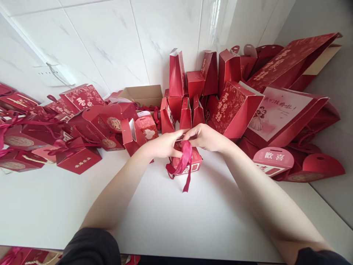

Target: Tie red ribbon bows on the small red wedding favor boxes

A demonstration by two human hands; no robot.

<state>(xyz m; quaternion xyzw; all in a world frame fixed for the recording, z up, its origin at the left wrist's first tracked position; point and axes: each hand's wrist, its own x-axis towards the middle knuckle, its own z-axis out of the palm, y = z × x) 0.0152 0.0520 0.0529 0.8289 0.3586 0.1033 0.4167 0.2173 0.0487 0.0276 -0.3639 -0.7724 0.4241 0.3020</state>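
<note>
A small red gift box (196, 161) with white print on its front stands on the white table in front of me. A dark pink satin ribbon (186, 157) is looped at its top, and one tail hangs down the front onto the table. My left hand (167, 143) grips the top from the left, with its thumb beside the ribbon. From the right, my right hand (205, 137) closes with curled fingers on the top edge by the ribbon loop. Some fingertips of both hands are hidden behind the box top and ribbon.
Tall red paper boxes (176, 73) stand against the tiled wall behind. Ribboned gift boxes (78, 156) crowd the left, with an open brown carton (142, 96) behind. Larger red bags (284, 112) lean at right. A socket (53, 75) is on the wall.
</note>
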